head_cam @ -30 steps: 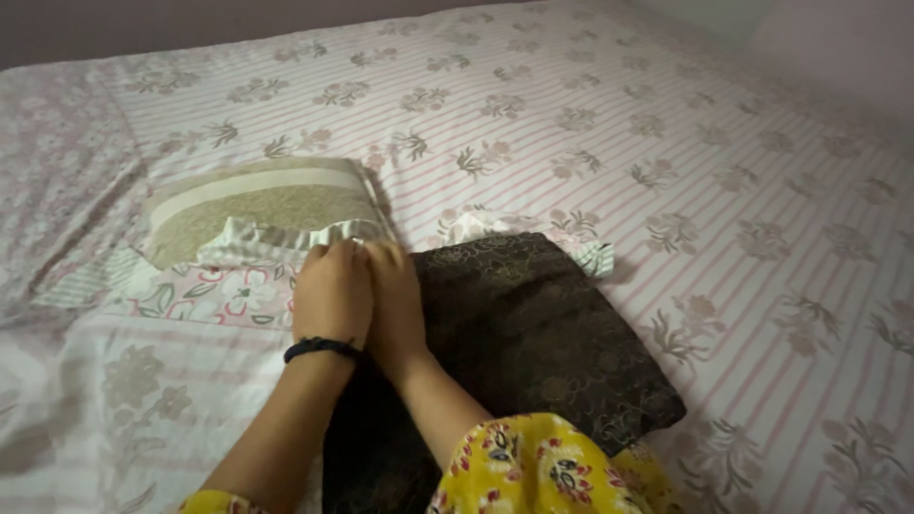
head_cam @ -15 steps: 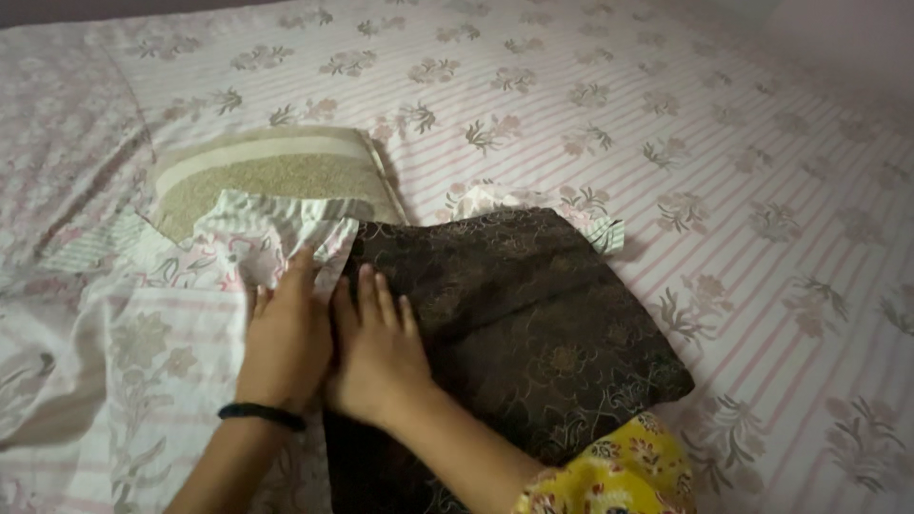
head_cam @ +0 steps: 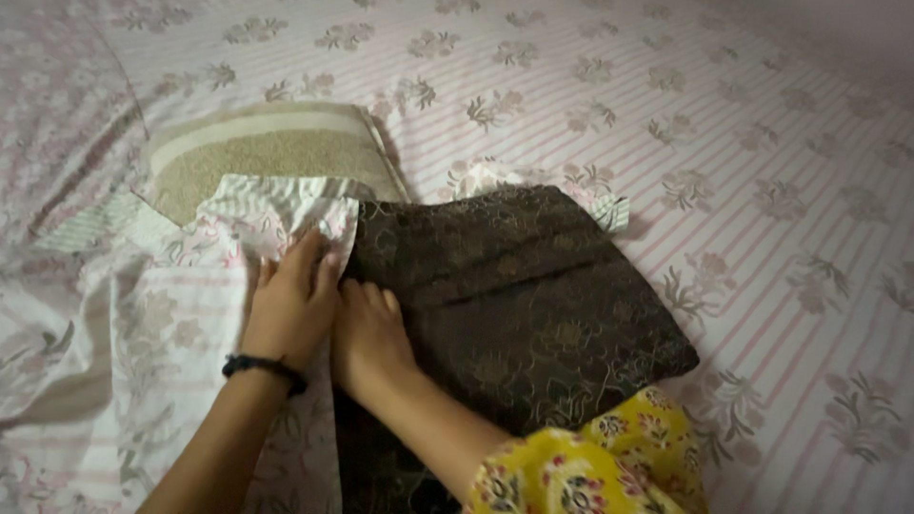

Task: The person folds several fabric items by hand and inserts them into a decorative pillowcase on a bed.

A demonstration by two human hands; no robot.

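Observation:
A dark brown embroidered cloth [head_cam: 519, 295] lies folded on the bed. My right hand [head_cam: 367, 338] rests on its left edge with the fingers curled into the fabric. My left hand [head_cam: 290, 309], a black band at its wrist, lies flat beside it on a white floral cloth [head_cam: 252, 224] that runs along the dark cloth's left side. The two hands touch each other. My yellow floral sleeve [head_cam: 590, 466] covers the dark cloth's near corner.
A beige striped cushion [head_cam: 267, 157] lies just beyond the white cloth. A pink-striped floral bedsheet [head_cam: 762, 171] covers the bed on all sides. A crumpled fold of sheet [head_cam: 57, 314] bulges at the left.
Both hands have drawn back from the cloths' far edge toward me. The white floral cloth now lies spread further over the cushion's front. My right fingers went from flat to curled.

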